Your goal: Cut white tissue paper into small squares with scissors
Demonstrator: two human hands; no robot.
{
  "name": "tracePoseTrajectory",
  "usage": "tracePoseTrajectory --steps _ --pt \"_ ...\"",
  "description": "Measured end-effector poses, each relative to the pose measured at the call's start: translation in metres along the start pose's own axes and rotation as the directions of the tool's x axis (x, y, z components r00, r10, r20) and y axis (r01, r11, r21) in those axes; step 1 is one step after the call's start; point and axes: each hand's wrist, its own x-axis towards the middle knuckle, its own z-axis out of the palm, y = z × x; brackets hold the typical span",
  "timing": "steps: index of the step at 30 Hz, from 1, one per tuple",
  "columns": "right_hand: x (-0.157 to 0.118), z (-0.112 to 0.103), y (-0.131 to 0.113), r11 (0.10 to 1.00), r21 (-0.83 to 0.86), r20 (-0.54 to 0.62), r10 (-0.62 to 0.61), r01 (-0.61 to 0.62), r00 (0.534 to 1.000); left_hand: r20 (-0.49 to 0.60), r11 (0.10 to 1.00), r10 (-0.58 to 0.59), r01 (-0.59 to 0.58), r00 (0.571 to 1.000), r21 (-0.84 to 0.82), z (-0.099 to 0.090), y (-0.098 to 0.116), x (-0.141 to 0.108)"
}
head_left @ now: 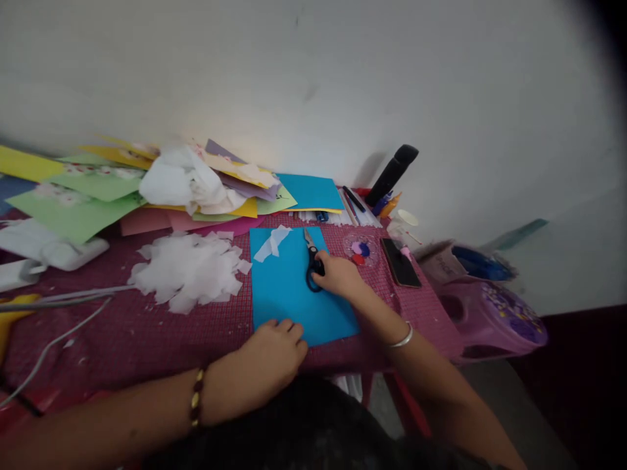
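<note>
A bright blue sheet of paper [281, 281] lies on the table before me. My right hand [339, 277] grips the black handles of a pair of scissors [311, 251], whose metal blades point away from me over the sheet. Curled at the sheet's near edge is my left hand [278, 352]; its fingers bend under, hiding whatever they may hold. Strips of thin white paper [273, 244] cross each other at the sheet's top left corner. Left of the sheet spreads a heap of small white paper pieces [191, 269].
Coloured papers [108, 186] and crumpled white tissue [179, 179] pile along the wall. Right of the sheet are a clear paint palette [361, 249], a phone [400, 262] and a black bottle [392, 175]. White cables [73, 326] run at left; a pink stool [494, 320] stands beyond the table.
</note>
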Motion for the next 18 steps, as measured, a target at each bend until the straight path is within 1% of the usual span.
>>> tracePoseTrajectory --steps 1,2,3,4,5,6,7,8,9,10,11,12,14,16,18 --pt "-0.001 0.0 0.0 1.0 0.001 0.0 -0.013 0.013 1.0 -0.018 0.998 -0.02 0.019 1.0 -0.054 -0.006 -0.005 -0.002" --pt "-0.003 0.0 0.0 1.0 0.002 -0.001 -0.023 0.023 1.0 -0.005 0.993 -0.027 0.026 1.0 -0.114 -0.013 -0.013 -0.003" --pt "-0.004 0.001 0.0 1.0 0.003 -0.003 -0.027 0.027 1.0 -0.004 0.984 -0.059 0.058 0.998 -0.17 -0.021 -0.025 -0.002" --pt "-0.004 0.001 0.0 1.0 0.004 -0.007 -0.028 0.028 1.0 -0.059 0.966 -0.162 0.147 0.985 -0.212 -0.029 -0.039 0.002" --pt "-0.004 0.001 -0.001 1.0 0.005 -0.011 -0.026 0.026 1.0 -0.115 0.936 -0.287 0.253 0.951 -0.245 -0.036 -0.055 0.008" --pt "-0.004 0.001 -0.001 1.0 0.006 -0.016 -0.023 0.023 1.0 -0.173 0.88 -0.435 0.376 0.884 -0.288 -0.041 -0.072 0.016" --pt "-0.004 0.002 -0.001 1.0 0.006 -0.022 -0.02 0.02 1.0 -0.231 0.801 -0.575 0.484 0.785 -0.351 -0.045 -0.09 0.027" --pt "-0.003 0.002 -0.002 1.0 0.004 -0.028 -0.017 0.017 0.999 -0.272 0.737 -0.661 0.537 0.699 -0.41 -0.047 -0.106 0.039" --pt "-0.003 0.002 -0.002 1.0 0.002 -0.034 -0.014 0.014 0.999 -0.33 0.702 -0.704 0.546 0.629 -0.458 -0.048 -0.121 0.051" --pt "-0.003 0.002 -0.003 1.0 -0.001 -0.04 -0.011 0.011 0.999 -0.365 0.685 -0.721 0.528 0.589 -0.502 -0.048 -0.134 0.063" --pt "-0.003 0.002 -0.003 1.0 -0.005 -0.046 -0.007 0.007 0.999 -0.369 0.662 -0.736 0.487 0.568 -0.569 -0.048 -0.145 0.074" --pt "-0.003 0.002 -0.003 1.0 -0.008 -0.05 -0.003 0.003 0.999 -0.358 0.626 -0.752 0.43 0.554 -0.65 -0.047 -0.154 0.084" --pt "-0.004 0.003 -0.004 1.0 -0.012 -0.054 0.007 -0.008 0.999 -0.347 0.591 -0.763 0.371 0.546 -0.716 -0.047 -0.166 0.1" --pt "-0.003 0.004 -0.004 1.0 -0.008 -0.051 0.021 -0.021 0.999 -0.339 0.558 -0.772 0.318 0.538 -0.767 -0.048 -0.171 0.108" --pt "-0.003 0.004 -0.005 0.999 0.004 -0.046 0.034 -0.033 0.998 -0.328 0.509 -0.783 0.242 0.529 -0.826 -0.05 -0.17 0.108"
